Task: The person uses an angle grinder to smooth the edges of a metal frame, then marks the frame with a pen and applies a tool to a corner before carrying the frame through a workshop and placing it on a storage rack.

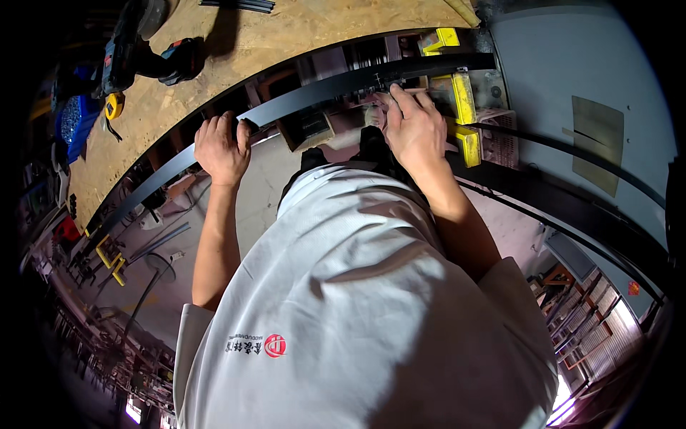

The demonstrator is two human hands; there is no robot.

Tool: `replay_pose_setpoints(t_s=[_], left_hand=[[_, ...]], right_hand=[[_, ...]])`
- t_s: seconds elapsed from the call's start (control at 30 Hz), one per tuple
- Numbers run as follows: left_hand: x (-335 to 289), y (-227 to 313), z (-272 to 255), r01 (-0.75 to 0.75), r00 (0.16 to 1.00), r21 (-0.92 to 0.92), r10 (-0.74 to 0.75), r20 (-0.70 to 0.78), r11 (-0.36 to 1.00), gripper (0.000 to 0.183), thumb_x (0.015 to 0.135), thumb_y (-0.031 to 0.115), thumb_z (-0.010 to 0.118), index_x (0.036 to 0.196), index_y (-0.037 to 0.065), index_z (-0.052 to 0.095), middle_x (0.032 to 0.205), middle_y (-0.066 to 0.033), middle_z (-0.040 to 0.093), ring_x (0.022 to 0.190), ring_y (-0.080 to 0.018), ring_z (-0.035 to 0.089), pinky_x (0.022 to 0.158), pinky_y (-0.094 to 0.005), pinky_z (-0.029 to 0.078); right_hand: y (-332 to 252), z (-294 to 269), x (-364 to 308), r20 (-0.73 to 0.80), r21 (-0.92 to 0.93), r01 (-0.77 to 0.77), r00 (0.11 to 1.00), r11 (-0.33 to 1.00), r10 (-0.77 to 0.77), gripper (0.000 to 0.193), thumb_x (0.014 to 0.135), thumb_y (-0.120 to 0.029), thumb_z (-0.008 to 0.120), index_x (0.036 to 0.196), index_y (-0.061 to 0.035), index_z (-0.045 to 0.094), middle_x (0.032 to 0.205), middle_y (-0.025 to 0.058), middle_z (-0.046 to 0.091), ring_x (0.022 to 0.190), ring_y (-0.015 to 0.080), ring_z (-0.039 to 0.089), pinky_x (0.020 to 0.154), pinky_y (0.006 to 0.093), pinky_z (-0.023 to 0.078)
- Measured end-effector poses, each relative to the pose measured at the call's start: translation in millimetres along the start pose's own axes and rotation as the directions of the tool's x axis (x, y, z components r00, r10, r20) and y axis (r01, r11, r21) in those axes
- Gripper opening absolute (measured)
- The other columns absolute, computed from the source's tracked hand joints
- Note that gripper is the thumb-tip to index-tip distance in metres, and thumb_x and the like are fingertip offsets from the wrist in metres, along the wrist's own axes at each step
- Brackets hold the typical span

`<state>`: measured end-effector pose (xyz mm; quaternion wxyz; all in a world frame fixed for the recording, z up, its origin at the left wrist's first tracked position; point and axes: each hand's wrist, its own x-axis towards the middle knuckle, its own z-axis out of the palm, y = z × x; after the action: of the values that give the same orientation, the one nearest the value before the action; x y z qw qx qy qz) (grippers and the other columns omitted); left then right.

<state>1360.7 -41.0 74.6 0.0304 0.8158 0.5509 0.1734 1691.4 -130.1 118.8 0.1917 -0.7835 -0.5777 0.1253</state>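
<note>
A long dark grey metal profile (307, 99) runs from the lower left up to the right, along the near edge of the workbench. My left hand (223, 151) is closed over it left of the middle, fingers curled on the bar and thumb beside them. Farther right, my right hand (416, 127) has bent fingers at the profile's near edge, close to small dark cutouts or fittings on its face. What lies under those fingertips is hidden. Beyond this hand, the profile's right end lies among yellow support blocks (464, 99).
The wooden workbench (279, 32) carries a cordless drill (179, 61), a yellow tape measure (114, 105) and a blue bin (80, 125) of small fasteners. At right stand a grey panel (572, 57) and long black bars (564, 207). Cubbies (306, 129) sit beneath the bench edge.
</note>
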Motion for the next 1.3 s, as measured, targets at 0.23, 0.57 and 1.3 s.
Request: replay_pose_setpoints(t_s=[0.23, 0.57, 1.3], left_hand=[[1, 1, -1, -0.01, 1.0, 0.002, 0.01, -0.021, 1.0, 0.029, 0.094, 0.028, 0.065, 0.107, 0.004, 0.072, 0.093, -0.0134, 0.069, 0.088, -0.0341, 0.063, 0.081, -0.0421, 0.05], [0, 0, 2, -0.026, 0.999, 0.003, 0.026, -0.037, 1.0, 0.029, 0.094, 0.029, 0.065, 0.107, 0.005, 0.072, 0.092, -0.0137, 0.069, 0.088, -0.0342, 0.064, 0.081, -0.0422, 0.05], [0, 0, 3, -0.011, 0.999, 0.012, 0.011, -0.044, 1.0, 0.031, 0.093, 0.033, 0.065, 0.105, 0.006, 0.072, 0.093, -0.0105, 0.069, 0.089, -0.0315, 0.063, 0.083, -0.0416, 0.049]], right_hand=[[0, 0, 0, 0.005, 0.043, 0.012, 1.0, 0.999, -0.013, 0.034, 0.095, -0.02, 0.065, 0.126, -0.0093, 0.072, 0.111, 0.0222, 0.069, 0.091, 0.0442, 0.07, 0.081, 0.0511, 0.058], [-17, -10, 10, 0.079, -0.042, 0.007, 0.997, 0.999, -0.004, 0.031, 0.092, -0.016, 0.065, 0.121, -0.0067, 0.072, 0.107, 0.0237, 0.07, 0.092, 0.0443, 0.07, 0.083, 0.0517, 0.058], [-6, -30, 15, 0.077, -0.024, -0.007, 0.997, 1.0, 0.009, 0.029, 0.093, -0.018, 0.066, 0.118, -0.0063, 0.075, 0.109, 0.024, 0.072, 0.1, 0.0451, 0.068, 0.089, 0.0511, 0.055]])
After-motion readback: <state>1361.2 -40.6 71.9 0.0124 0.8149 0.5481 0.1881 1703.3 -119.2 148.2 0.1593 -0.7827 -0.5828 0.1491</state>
